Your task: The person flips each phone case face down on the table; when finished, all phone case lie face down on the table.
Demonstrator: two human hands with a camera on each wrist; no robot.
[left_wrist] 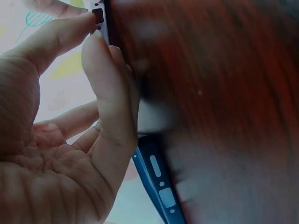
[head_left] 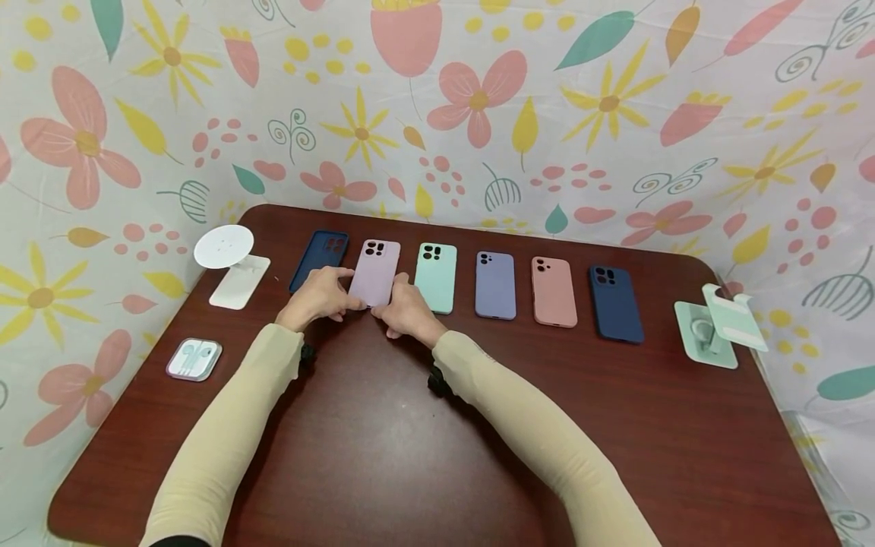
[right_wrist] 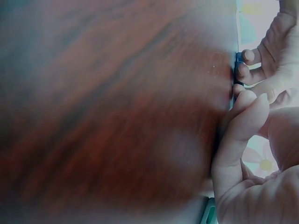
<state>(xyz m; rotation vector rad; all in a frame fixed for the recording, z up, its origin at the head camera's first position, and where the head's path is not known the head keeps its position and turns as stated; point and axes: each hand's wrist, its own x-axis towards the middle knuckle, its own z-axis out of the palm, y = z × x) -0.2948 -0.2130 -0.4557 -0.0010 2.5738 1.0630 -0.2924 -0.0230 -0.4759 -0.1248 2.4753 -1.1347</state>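
Both hands are at the lower end of a lilac phone case (head_left: 374, 272) lying back-up near the table's far edge. My left hand (head_left: 317, 296) holds its lower left corner; in the left wrist view thumb and finger pinch the end with the port cutouts. At the lower right corner, my right hand (head_left: 408, 308) grips with its thumb and fingers. Left of it lies a dark blue phone case (head_left: 317, 254) with its inside up, partly covered by the left hand. A mint phone case (head_left: 436, 277) lies close to the right hand.
Farther right in the row lie a periwinkle case (head_left: 495, 285), a pink case (head_left: 554, 292) and a navy case (head_left: 615, 304). A white stand (head_left: 239, 281) and boxed earphones (head_left: 194, 359) are at left. A pale green phone stand (head_left: 707, 334) is at far right. Patterned cloth hangs behind.
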